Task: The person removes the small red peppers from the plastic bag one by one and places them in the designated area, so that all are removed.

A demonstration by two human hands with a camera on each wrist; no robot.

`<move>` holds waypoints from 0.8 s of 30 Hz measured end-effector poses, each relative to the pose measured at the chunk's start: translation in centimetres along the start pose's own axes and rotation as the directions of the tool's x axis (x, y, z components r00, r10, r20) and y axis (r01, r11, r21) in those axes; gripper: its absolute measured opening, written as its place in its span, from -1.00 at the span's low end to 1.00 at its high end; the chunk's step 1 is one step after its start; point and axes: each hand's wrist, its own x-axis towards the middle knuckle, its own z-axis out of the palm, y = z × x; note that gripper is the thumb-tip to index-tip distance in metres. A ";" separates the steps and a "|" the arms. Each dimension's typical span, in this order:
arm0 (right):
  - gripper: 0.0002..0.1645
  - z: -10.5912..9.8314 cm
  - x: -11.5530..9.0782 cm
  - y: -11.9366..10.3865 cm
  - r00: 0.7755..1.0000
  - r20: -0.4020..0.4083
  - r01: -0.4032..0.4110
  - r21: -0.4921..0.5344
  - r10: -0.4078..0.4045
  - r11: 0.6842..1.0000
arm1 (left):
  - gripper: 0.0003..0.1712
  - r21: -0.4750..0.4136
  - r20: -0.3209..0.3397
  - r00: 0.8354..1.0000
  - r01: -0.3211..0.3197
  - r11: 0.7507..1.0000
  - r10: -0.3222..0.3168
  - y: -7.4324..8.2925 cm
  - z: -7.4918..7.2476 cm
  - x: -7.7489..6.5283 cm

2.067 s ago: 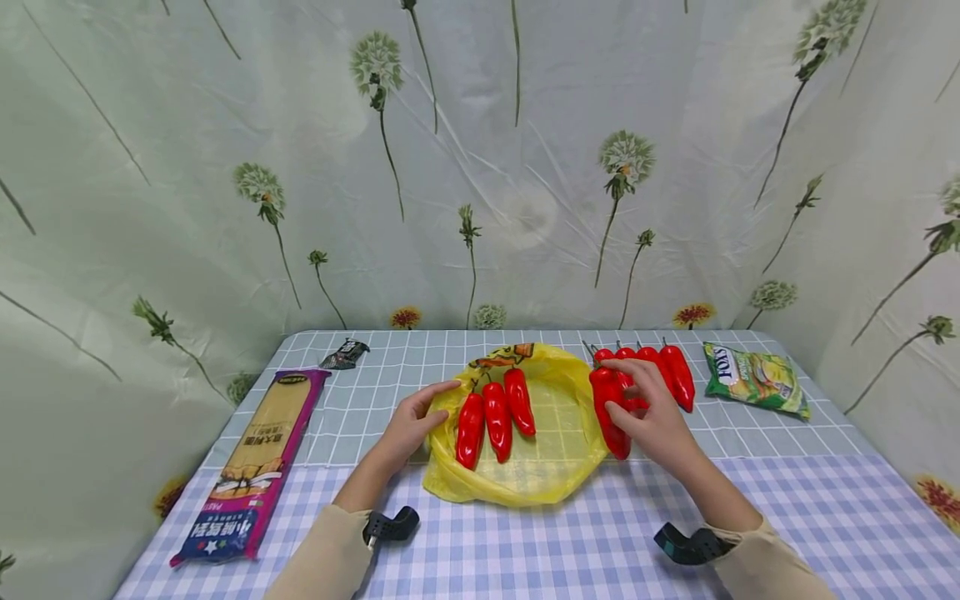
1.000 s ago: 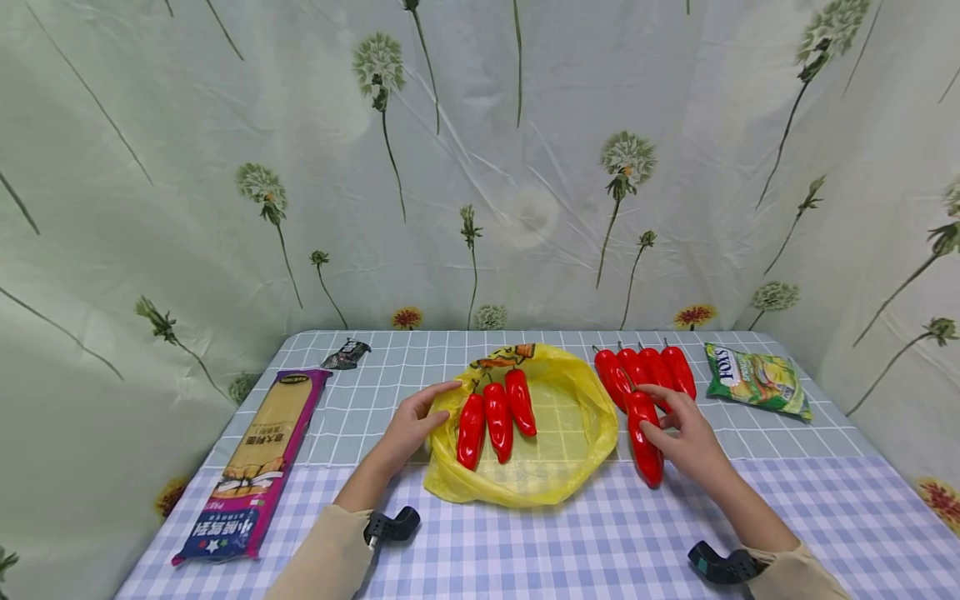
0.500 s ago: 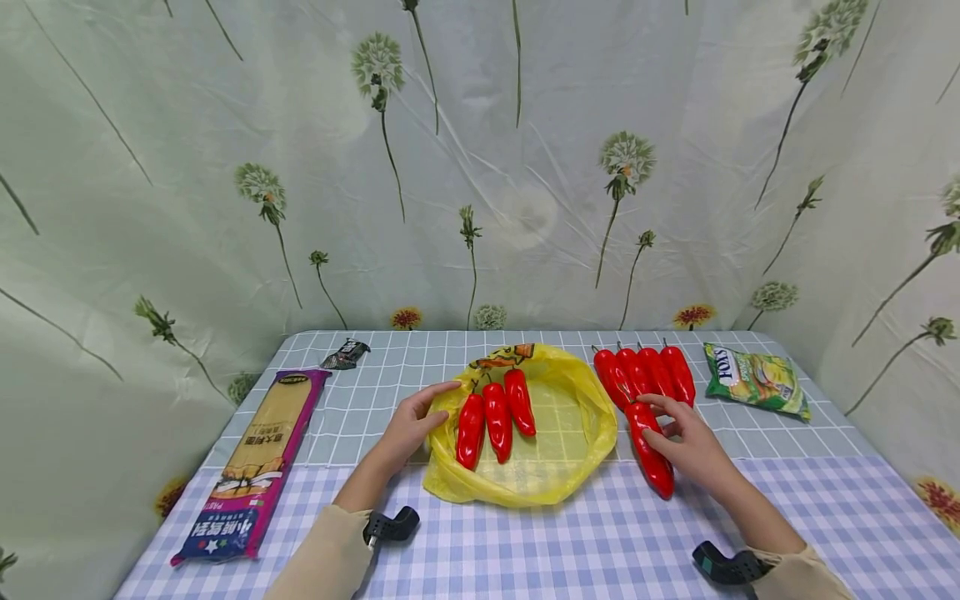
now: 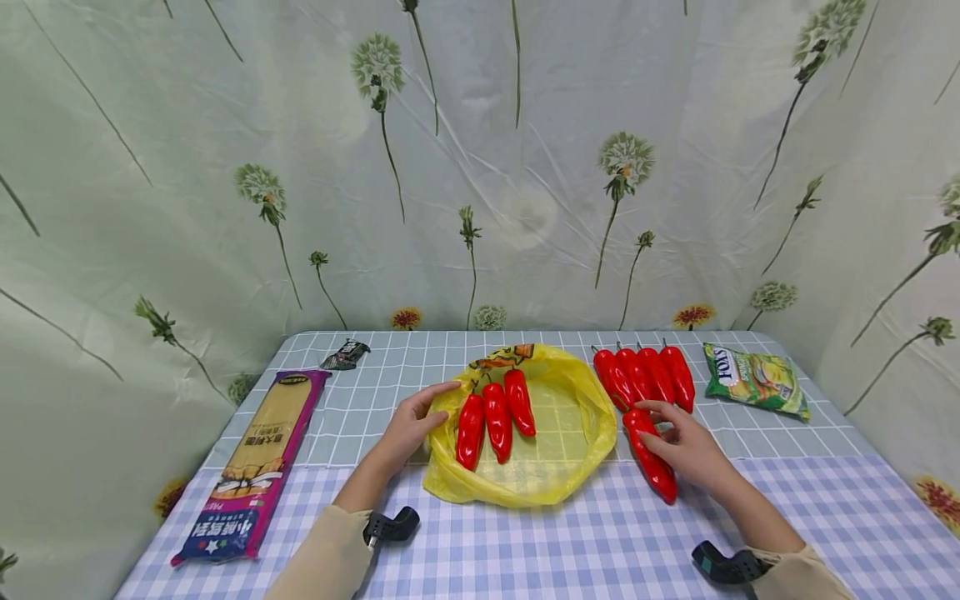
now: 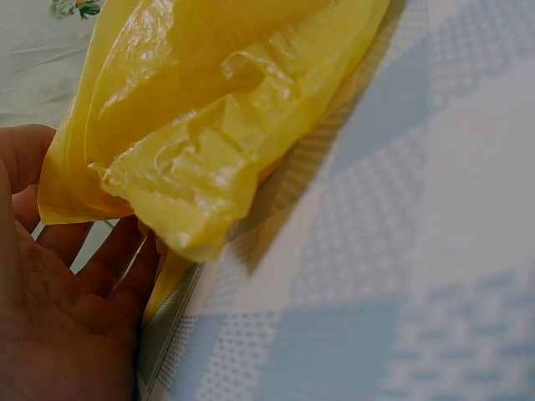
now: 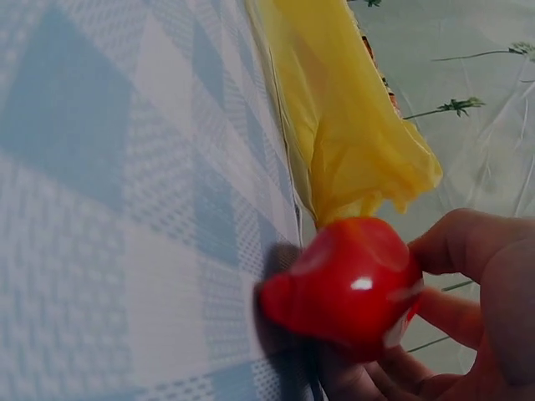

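Yellow plastic bag (image 4: pixel 450 483) in the head view holds three red chili peppers (image 4: pixel 498 425). Four peppers (image 4: pixel 655 375) lie outside, and the right hand (image 4: pixel 684 448) pinches one more pepper (image 4: pixel 647 457). Three in, five out: the job looks part done. Left wrist view: the left hand (image 5: pixel 63 309) touches the bag, fingers loose. Right wrist view: the pinched pepper is beside the checked cloth (image 6: pixel 159 225).

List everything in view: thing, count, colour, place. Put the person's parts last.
Bag: 1, yellow, centre
Bagged peppers: 3, red, inside left
Row peppers: 4, red, right of bag
Held pepper: 1, red, right hand
Pasta pack: 1, purple, left
Wrapper: 1, black, back left
Fox's pack: 1, green, back right
Tablecloth: two patterns, blue-white check front, grey grid back
Backdrop: 1, pale green, behind
Bands: 2, black, wrists
Sleeves: 2, beige, arms
Left hand: 1, bag's left rim
Right hand: 1, on held pepper
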 end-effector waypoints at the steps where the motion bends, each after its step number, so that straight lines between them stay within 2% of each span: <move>1: -0.30 0.0 0.0 0.0 1.000 0.000 -0.002 -0.001 0.002 1.000 | -0.45 -0.002 0.000 1.000 -0.002 1.000 0.002 0.0 0.0 0.0; 10: -0.33 -0.1 0.1 0.0 1.000 -0.010 -0.017 -0.038 0.016 0.999 | -0.44 -0.009 0.005 1.000 -0.010 1.000 0.010 0.2 0.0 -0.1; 24: -0.31 0.0 0.1 0.1 0.999 -0.031 0.021 -0.092 -0.024 0.996 | -0.44 -0.007 0.002 1.000 -0.005 1.000 0.005 0.2 0.0 -0.1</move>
